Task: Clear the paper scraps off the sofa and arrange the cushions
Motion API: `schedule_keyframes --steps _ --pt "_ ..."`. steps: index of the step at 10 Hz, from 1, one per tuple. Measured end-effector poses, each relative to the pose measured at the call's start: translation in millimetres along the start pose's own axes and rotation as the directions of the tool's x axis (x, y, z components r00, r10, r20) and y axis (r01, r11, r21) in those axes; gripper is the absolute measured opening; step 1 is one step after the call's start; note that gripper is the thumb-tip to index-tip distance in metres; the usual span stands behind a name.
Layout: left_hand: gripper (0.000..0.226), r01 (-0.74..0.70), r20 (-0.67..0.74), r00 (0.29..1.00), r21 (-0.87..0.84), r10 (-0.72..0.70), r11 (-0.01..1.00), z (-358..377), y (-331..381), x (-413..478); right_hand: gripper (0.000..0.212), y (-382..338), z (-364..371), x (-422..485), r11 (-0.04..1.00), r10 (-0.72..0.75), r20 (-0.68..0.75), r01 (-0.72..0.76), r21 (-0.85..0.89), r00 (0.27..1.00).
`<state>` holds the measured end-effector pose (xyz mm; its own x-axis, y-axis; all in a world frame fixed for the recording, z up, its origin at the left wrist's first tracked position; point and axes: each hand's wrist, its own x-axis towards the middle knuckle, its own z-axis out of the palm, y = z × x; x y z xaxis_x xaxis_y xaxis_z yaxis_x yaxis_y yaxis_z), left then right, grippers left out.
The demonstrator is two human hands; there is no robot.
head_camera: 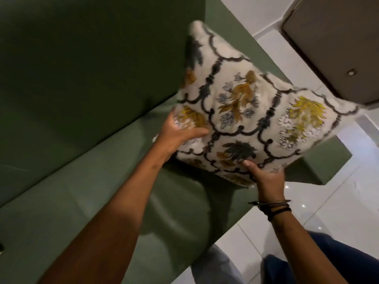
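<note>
A cream cushion point(244, 111) with dark scalloped lines and yellow, blue and grey flower prints is held up in the air over the right end of the green sofa point(82, 181). My left hand point(176, 134) grips its left edge, thumb on the front. My right hand point(264, 177), with dark bands on the wrist, grips its lower edge. The cushion is tilted, one corner pointing up toward the sofa's backrest point(71, 68). No paper scraps show on the visible seat.
The sofa's right armrest point(320, 160) lies behind and below the cushion. A white glossy tiled floor point(338, 201) runs along the right. A brown cabinet door with a round knob point(352, 72) stands at the upper right. My legs in blue trousers point(307, 269) are by the sofa's front edge.
</note>
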<state>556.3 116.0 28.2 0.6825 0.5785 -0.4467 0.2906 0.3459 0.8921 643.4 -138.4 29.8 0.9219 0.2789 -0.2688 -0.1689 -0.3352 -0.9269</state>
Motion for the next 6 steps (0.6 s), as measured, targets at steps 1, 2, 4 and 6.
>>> schedule_keyframes --steps 1,2,4,6 --pt "0.081 -0.153 -0.392 0.918 -0.197 0.065 0.968 -72 -5 -59 0.074 -38 62 18 0.995 -0.092 0.286 0.100 -0.014 0.954" --pt "0.086 -0.244 -0.579 0.813 -0.242 0.061 0.939 -109 -15 -90 0.087 -58 115 36 0.985 -0.129 0.482 0.169 -0.040 0.867" --pt "0.105 -0.301 -0.768 0.641 -0.246 0.005 0.921 -153 -62 -109 0.087 -70 219 55 0.930 -0.101 0.764 0.333 -0.155 0.637" --pt "0.125 -0.115 -0.661 0.750 -0.142 -0.008 0.983 -175 -59 -127 0.101 -81 195 9 0.916 -0.087 0.634 0.313 -0.253 0.769"
